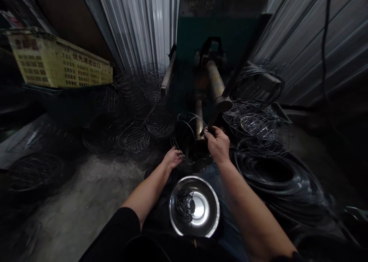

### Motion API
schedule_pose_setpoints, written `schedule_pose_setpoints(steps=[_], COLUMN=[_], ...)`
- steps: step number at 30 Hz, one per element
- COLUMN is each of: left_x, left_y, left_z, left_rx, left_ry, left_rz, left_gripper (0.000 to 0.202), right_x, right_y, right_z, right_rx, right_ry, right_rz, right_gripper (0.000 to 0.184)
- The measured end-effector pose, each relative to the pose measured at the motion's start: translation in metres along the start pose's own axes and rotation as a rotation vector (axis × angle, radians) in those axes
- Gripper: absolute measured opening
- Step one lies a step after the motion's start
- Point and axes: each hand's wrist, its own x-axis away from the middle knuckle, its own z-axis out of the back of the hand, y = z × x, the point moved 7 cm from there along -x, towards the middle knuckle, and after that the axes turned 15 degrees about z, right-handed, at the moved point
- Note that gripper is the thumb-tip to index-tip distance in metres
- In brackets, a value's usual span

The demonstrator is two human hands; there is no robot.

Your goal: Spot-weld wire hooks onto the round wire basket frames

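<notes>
A round wire frame (pixel 194 133) of thin metal rings is held upright in front of a spot-welder-like machine. My left hand (pixel 174 157) has its fingers closed on the frame's lower left side. At its upper right, my right hand (pixel 217 143) pinches the wire close to the tip of the machine's lower metal rod (pixel 199 120). Whether a small piece is also between those fingers is too dark to tell. Beneath my forearms, a shiny steel bowl (pixel 211 200) sits at my lap with short bent wire pieces (pixel 185 206) heaped on its left side.
The thick upper rod (pixel 215 79) juts toward me from the green machine (pixel 186 35). Wire frames (pixel 134 139) are piled on the floor to the left, near a yellow crate (pixel 66 62). Coiled wire (pixel 301 177) and a tangled wire heap (pixel 255 126) lie to the right.
</notes>
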Motion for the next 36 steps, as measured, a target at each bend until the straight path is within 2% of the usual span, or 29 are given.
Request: schedule_pose_setpoints(steps=[6, 9, 11, 14, 16, 18, 20, 24, 26, 28, 29, 31, 33, 36], left_x=[-0.005, -0.007, -0.004, 0.009, 0.022, 0.036, 0.05, 0.073, 0.081, 0.086, 0.087, 0.088, 0.089, 0.093], left_y=[-0.001, 0.001, 0.004, 0.014, 0.023, 0.032, 0.043, 0.061, 0.065, 0.066, 0.066, 0.064, 0.061, 0.056], left_z=[-0.016, -0.017, -0.014, -0.008, -0.006, -0.007, -0.013, -0.036, -0.045, -0.05, -0.051, -0.055, -0.059, -0.063], left_rx=[-0.043, -0.051, -0.053, -0.038, -0.02, -0.003, 0.024, 0.058, 0.042, 0.031, 0.027, 0.011, -0.015, -0.024], left_ry=[-0.03, 0.006, 0.057, 0.121, 0.143, 0.161, 0.151, 0.063, 0.064, 0.089, 0.102, 0.107, 0.116, 0.153], left_rz=[0.0, -0.03, -0.051, -0.114, -0.154, -0.175, -0.203, -0.295, -0.313, -0.316, -0.316, -0.319, -0.319, -0.322], left_gripper=[0.053, 0.056, 0.059, 0.061, 0.055, 0.048, 0.045, 0.047, 0.05, 0.063, 0.073, 0.085, 0.084, 0.091], right_x=[-0.003, -0.006, -0.008, -0.011, -0.01, -0.01, -0.01, -0.005, 0.011, 0.038, 0.053, 0.087, 0.122, 0.171], right_y=[0.001, 0.017, 0.029, 0.044, 0.053, 0.061, 0.066, 0.077, 0.083, 0.084, 0.081, 0.07, 0.055, 0.039], right_z=[0.005, 0.002, 0.002, 0.014, 0.022, 0.025, 0.026, 0.031, 0.043, 0.057, 0.06, 0.055, 0.033, -0.01], right_rx=[-0.008, -0.046, -0.167, -0.404, -0.534, -0.605, -0.632, -0.63, -0.545, -0.399, -0.318, -0.195, -0.147, -0.114], right_ry=[0.057, 0.049, 0.06, 0.199, 0.27, 0.292, 0.304, 0.302, 0.343, 0.339, 0.288, 0.091, -0.209, -0.693], right_rz=[0.029, -0.014, -0.077, -0.197, -0.328, -0.453, -0.519, -0.509, -0.479, -0.43, -0.393, -0.301, -0.212, -0.07], right_gripper=[0.037, 0.039, 0.042, 0.043, 0.043, 0.043, 0.042, 0.038, 0.039, 0.038, 0.037, 0.032, 0.027, 0.023])
